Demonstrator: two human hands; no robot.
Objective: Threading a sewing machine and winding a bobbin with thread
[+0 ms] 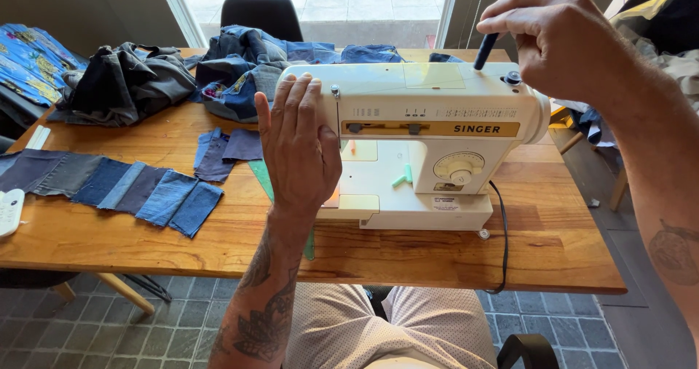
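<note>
Spool of dark thread [486, 50] sits atop the cream sewing machine [422, 143] at centre frame, pinched by the right hand [553, 41]. Left hand [300, 147] presses flat and open against the machine's left end. Denim strips [109, 187] line the table [437, 256] at left.

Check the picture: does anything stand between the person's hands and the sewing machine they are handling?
Nothing visible does. The left hand lies flat against the left end of the cream sewing machine, and the right hand already grips the dark thread spool standing on the machine's top. The denim strips lie off to the left on the wooden table.
</note>
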